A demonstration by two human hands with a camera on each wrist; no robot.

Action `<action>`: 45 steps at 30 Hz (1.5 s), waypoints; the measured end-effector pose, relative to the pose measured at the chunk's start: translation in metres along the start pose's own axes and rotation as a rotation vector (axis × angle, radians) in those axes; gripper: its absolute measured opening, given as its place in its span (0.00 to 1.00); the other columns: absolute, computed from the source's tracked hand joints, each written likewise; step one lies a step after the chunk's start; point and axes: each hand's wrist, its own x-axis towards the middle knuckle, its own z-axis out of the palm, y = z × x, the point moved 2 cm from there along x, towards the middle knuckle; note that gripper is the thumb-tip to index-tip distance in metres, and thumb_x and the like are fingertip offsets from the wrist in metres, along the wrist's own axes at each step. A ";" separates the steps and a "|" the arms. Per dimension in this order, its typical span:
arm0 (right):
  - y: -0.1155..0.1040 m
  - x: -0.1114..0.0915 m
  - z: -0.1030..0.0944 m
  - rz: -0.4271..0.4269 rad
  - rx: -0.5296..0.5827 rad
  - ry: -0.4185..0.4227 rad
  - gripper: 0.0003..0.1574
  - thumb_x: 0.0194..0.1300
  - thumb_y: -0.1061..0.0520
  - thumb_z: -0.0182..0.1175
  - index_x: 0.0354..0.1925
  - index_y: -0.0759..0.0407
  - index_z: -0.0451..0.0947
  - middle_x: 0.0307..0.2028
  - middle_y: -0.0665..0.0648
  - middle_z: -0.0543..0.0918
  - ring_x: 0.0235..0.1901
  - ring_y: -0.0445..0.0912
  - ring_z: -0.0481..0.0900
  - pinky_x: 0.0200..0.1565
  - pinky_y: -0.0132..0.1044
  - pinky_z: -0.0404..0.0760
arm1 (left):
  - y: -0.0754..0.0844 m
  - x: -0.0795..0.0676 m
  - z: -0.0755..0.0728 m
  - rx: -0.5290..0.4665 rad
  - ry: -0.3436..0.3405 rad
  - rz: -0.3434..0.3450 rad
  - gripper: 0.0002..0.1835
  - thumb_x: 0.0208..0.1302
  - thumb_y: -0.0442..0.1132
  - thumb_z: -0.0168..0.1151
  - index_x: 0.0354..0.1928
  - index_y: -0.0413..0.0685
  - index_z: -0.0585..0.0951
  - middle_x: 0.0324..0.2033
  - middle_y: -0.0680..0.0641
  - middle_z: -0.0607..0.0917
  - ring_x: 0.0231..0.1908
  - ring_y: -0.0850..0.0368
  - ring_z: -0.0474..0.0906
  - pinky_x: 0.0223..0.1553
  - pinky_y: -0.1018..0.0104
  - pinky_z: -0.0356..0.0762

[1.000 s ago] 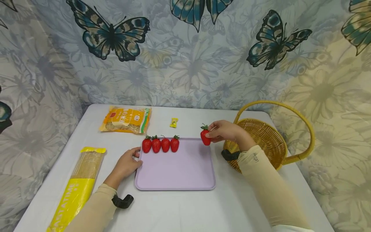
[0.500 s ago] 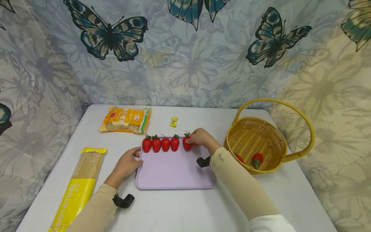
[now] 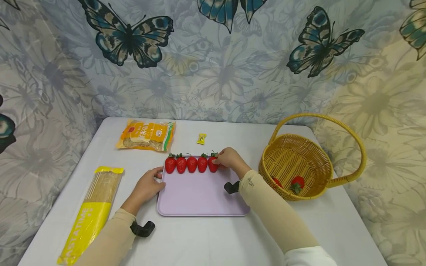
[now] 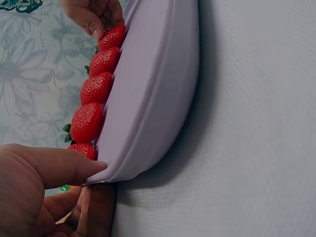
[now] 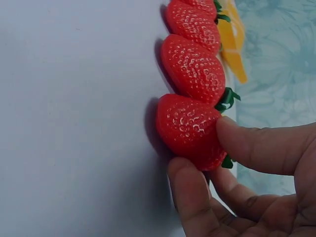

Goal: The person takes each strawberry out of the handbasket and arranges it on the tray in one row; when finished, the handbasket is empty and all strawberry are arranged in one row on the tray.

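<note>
A row of several red strawberries (image 3: 191, 164) with green leaves lies along the far edge of a lilac tray (image 3: 199, 199). My right hand (image 3: 230, 159) pinches the rightmost strawberry (image 5: 190, 131) between thumb and fingers, right beside its neighbour in the row. At the tray's left edge my left hand (image 3: 148, 186) grips the rim, thumb on top and fingers underneath, as the left wrist view shows. The leftmost strawberry (image 4: 84, 150) sits just beyond that thumb, partly hidden by it.
A yellow wicker basket (image 3: 293, 155) with a tall handle stands at the right, strawberries (image 3: 297, 183) inside. An orange food bag (image 3: 146, 135) and a small yellow candy (image 3: 201, 138) lie behind the tray. A yellow pasta packet (image 3: 91, 214) lies at the left.
My right hand has carried a strawberry left from near the basket to the row's right end, then closed the small gap to its neighbour. The left hand still holds the tray.
</note>
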 end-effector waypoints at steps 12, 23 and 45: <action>0.005 -0.013 -0.022 -0.082 0.067 -0.040 0.25 0.59 0.50 0.70 0.48 0.65 0.78 0.39 0.59 0.82 0.36 0.49 0.82 0.45 0.42 0.80 | -0.001 0.003 0.001 -0.011 0.004 0.026 0.33 0.59 0.34 0.63 0.67 0.37 0.68 0.45 0.43 0.76 0.36 0.53 0.74 0.36 0.62 0.73; 0.065 -0.048 -0.152 -0.263 0.255 -0.270 0.31 0.69 0.50 0.61 0.55 0.76 0.71 0.48 0.66 0.82 0.47 0.55 0.81 0.53 0.48 0.76 | -0.001 0.002 0.002 -0.009 0.000 0.011 0.33 0.59 0.34 0.63 0.67 0.37 0.68 0.44 0.43 0.75 0.35 0.52 0.73 0.36 0.62 0.73; 0.177 -0.062 -0.206 0.088 -0.332 -0.192 0.19 0.61 0.54 0.62 0.41 0.70 0.82 0.39 0.62 0.82 0.38 0.52 0.78 0.40 0.47 0.80 | -0.005 0.004 0.001 0.003 0.003 0.012 0.33 0.59 0.34 0.63 0.68 0.39 0.68 0.45 0.43 0.76 0.37 0.52 0.73 0.36 0.61 0.73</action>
